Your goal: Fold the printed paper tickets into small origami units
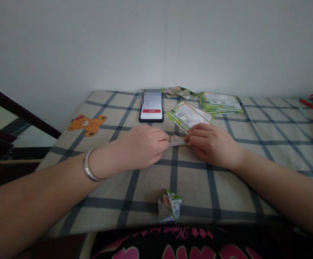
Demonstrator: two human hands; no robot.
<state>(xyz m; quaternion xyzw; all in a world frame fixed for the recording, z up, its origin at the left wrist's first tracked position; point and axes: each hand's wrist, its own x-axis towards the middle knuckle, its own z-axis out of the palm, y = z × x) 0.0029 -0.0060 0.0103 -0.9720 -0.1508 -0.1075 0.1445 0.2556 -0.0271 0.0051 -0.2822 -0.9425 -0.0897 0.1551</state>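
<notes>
Fingers (pixel 163 138) of both hands are pinching the small folded paper (pixel 177 140) just before the phone (pixel 151 111), apparently creasing it; the next fold needs aligned edges.

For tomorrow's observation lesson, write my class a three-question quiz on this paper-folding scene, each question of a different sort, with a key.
1. True or false: both hands press the small folded paper on the checked cloth.
2. What lies nearest the person's body? A) the phone B) a finished folded piece C) the leaflets
3. Fill in: a silver ___ is on the left wrist.

Key
1. True: the fingertips of both hands meet at the paper, which lies on the cloth.
2. B: it stands at the cloth's near edge, while phone and leaflets lie beyond the hands.
3. Bracelet.
</notes>
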